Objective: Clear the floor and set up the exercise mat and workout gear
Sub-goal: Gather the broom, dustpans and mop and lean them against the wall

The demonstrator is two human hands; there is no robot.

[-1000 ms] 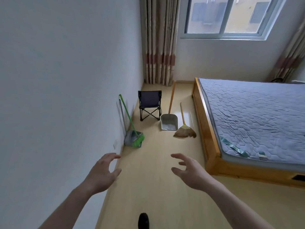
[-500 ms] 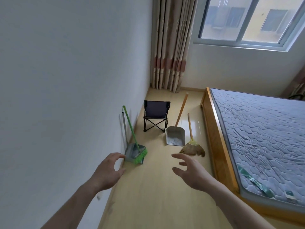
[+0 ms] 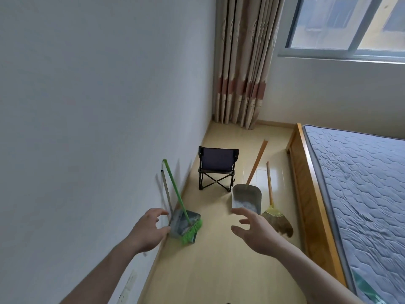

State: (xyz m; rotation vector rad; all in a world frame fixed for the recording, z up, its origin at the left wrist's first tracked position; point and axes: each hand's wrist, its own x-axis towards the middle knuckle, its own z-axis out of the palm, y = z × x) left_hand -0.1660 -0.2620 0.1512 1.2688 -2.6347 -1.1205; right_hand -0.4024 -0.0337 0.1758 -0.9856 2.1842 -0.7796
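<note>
Green broom (image 3: 175, 194) propped on wall, off walkway; we reach left hand (image 3: 151, 229), right hand (image 3: 256, 233), fingers spread, grasping nothing

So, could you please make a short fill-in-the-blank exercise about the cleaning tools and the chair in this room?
1. The broom leaning on the wall has ____ bristles.
2. The folding chair stands on the ____.
3. Both hands, left and right, hold ____.
4. The metal dustpan lies between the chair and the ____ broom.

Missing words: green; floor; nothing; straw
</note>
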